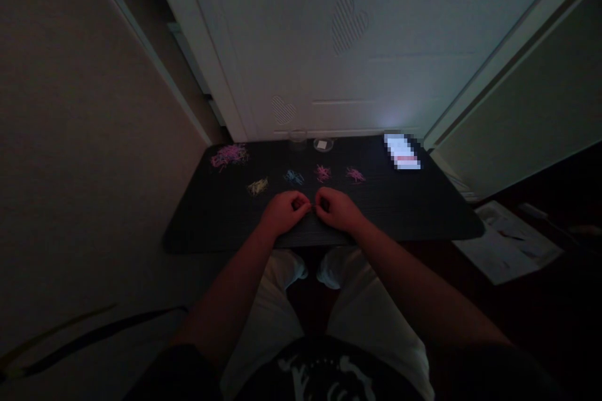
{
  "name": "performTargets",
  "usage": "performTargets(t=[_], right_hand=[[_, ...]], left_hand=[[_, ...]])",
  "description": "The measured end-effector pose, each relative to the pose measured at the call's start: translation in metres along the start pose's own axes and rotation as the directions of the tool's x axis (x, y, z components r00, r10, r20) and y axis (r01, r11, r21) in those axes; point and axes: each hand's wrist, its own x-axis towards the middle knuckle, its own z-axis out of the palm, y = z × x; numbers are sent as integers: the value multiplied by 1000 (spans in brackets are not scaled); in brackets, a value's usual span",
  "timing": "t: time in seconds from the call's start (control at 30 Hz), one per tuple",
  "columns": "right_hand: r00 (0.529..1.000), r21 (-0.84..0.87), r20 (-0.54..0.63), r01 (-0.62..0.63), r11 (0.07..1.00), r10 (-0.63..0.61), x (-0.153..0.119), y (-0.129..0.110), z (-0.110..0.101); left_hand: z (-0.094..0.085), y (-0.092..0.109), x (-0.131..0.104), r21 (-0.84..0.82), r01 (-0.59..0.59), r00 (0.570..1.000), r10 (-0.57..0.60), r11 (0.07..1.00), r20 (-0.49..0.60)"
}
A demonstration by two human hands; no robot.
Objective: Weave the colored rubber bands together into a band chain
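Observation:
Over the front middle of the dark table (216, 219), my left hand (285, 209) and my right hand (337, 208) are closed, with fingertips pinched and almost meeting. Anything between the fingertips is too small and dark to make out. Just beyond the hands lie small piles of thin, short strands: a yellow pile (258, 186), a blue pile (294, 177), a pink pile (322, 173) and another pink pile (355, 174). A larger pink and purple pile (229, 156) spreads at the table's back left corner.
At the back edge stand a clear round container (298, 139) and a clear lid-like disc (323, 145) with a white square on it. A lit phone (402, 151) lies back right. Behind the table rises a white door (301, 56); papers (508, 241) lie on the floor to the right.

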Motion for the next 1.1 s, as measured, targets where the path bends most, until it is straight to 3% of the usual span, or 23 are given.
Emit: performTargets(t=[0.73, 1.1], right_hand=[[999, 19, -36, 26, 999, -25, 0, 4, 2], [1000, -2, -4, 3, 1000, -3, 0, -1, 0]], left_hand=[[-1, 2, 0, 10, 7, 1000, -7, 1000, -4], [-1, 4, 1, 122, -57, 998, 56, 991, 11]])
